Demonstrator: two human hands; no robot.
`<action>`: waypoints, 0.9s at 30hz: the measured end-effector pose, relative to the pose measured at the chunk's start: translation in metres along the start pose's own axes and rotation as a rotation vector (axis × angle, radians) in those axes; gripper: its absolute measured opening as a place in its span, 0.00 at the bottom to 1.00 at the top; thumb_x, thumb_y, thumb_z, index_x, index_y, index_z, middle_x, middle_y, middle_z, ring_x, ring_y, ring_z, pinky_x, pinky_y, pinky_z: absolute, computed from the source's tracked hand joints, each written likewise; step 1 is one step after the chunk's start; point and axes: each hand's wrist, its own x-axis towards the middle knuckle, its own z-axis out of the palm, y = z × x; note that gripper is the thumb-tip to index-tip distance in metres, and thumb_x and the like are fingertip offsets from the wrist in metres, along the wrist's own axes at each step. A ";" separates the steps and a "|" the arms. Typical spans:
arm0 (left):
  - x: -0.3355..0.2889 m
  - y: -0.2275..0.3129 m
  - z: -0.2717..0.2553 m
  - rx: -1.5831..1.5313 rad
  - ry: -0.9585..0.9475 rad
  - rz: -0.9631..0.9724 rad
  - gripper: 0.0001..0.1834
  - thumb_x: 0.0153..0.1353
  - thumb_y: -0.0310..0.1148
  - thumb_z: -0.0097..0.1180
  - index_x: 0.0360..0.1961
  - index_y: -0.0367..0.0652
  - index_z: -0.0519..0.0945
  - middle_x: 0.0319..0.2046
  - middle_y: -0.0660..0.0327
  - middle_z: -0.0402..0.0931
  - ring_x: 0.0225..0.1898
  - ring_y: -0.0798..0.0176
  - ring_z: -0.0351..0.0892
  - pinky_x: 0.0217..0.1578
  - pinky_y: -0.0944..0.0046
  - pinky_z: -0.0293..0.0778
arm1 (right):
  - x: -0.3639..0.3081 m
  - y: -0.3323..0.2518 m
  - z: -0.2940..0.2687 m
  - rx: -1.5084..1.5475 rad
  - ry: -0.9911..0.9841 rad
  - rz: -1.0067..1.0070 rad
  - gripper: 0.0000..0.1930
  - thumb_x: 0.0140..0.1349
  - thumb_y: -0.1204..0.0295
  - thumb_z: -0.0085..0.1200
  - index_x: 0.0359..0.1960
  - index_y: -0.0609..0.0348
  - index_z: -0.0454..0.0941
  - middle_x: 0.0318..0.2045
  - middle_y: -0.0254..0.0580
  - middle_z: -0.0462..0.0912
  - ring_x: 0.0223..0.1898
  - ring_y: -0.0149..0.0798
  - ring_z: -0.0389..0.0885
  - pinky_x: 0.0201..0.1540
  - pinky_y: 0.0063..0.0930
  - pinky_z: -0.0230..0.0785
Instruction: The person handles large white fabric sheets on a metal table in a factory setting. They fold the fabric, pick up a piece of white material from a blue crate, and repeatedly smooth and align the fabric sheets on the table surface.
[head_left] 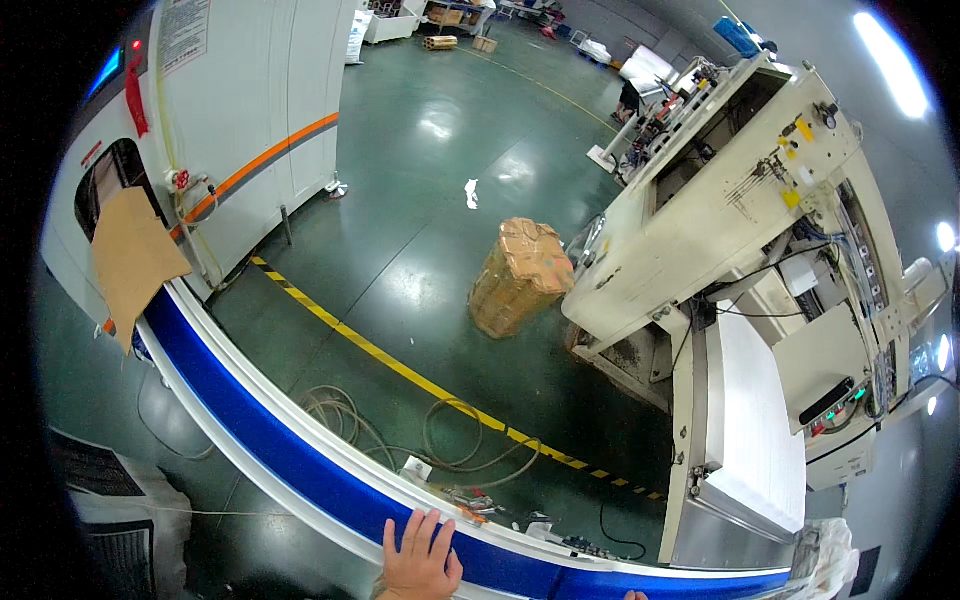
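A long conveyor with a blue belt (250,420) and white side rails curves from the left across the lower part of the head view. My left hand (418,560) rests flat on the belt, palm down, its fingers spread and reaching toward the far rail. Nothing is held in it. Of my right hand (636,596), only fingertips show at the bottom edge, close to the belt; the rest is hidden. Just past the rail by my left hand lie small tools and metal parts (475,505). A brown cardboard sheet (133,255) hangs at the belt's far left end.
A white cabinet machine (250,90) with an orange stripe stands at the left. Beyond the conveyor, a coiled hose (345,410) lies near a yellow floor line (400,372). A taped brown carton (520,280) stands beside a large cream machine (720,200) holding a white stack (755,430).
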 end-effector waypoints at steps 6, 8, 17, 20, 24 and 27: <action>0.000 -0.004 -0.003 0.001 0.027 0.024 0.28 0.43 0.39 0.56 0.50 0.47 0.75 0.55 0.55 0.67 0.60 0.49 0.63 0.59 0.31 0.48 | 0.000 -0.013 -0.008 -0.037 -0.044 0.044 0.20 0.63 0.56 0.46 0.31 0.64 0.78 0.24 0.59 0.78 0.25 0.57 0.74 0.32 0.46 0.66; 0.000 -0.004 -0.001 -0.001 0.027 0.029 0.28 0.43 0.39 0.56 0.50 0.47 0.75 0.54 0.54 0.68 0.60 0.48 0.63 0.59 0.31 0.48 | 0.000 -0.014 -0.008 -0.053 -0.052 0.082 0.21 0.63 0.55 0.46 0.33 0.64 0.79 0.26 0.60 0.80 0.28 0.58 0.76 0.34 0.46 0.67; -0.002 -0.007 0.001 0.019 -0.030 0.018 0.29 0.42 0.38 0.56 0.50 0.45 0.74 0.56 0.53 0.64 0.63 0.46 0.58 0.61 0.30 0.44 | 0.000 -0.043 -0.026 -0.206 -0.221 0.124 0.22 0.64 0.55 0.43 0.38 0.63 0.78 0.33 0.61 0.80 0.37 0.62 0.78 0.41 0.49 0.70; 0.000 -0.002 0.006 0.031 -0.061 0.018 0.30 0.41 0.37 0.56 0.51 0.45 0.73 0.57 0.52 0.64 0.63 0.44 0.57 0.61 0.30 0.43 | -0.003 -0.020 -0.014 -0.089 -0.123 0.103 0.18 0.62 0.58 0.46 0.29 0.62 0.75 0.26 0.58 0.78 0.31 0.60 0.76 0.35 0.49 0.67; 0.003 0.001 -0.004 0.052 -0.063 0.016 0.31 0.42 0.36 0.56 0.52 0.44 0.71 0.58 0.51 0.63 0.64 0.43 0.56 0.62 0.31 0.43 | 0.003 -0.016 0.009 0.084 -0.025 0.149 0.19 0.58 0.60 0.49 0.16 0.62 0.70 0.17 0.55 0.74 0.20 0.58 0.72 0.24 0.48 0.60; 0.002 0.001 0.003 0.109 -0.026 0.056 0.32 0.43 0.32 0.56 0.54 0.41 0.70 0.60 0.49 0.61 0.65 0.41 0.56 0.63 0.33 0.44 | 0.010 -0.036 -0.001 -0.010 0.036 0.150 0.18 0.57 0.61 0.51 0.15 0.61 0.70 0.16 0.53 0.73 0.20 0.58 0.71 0.23 0.48 0.59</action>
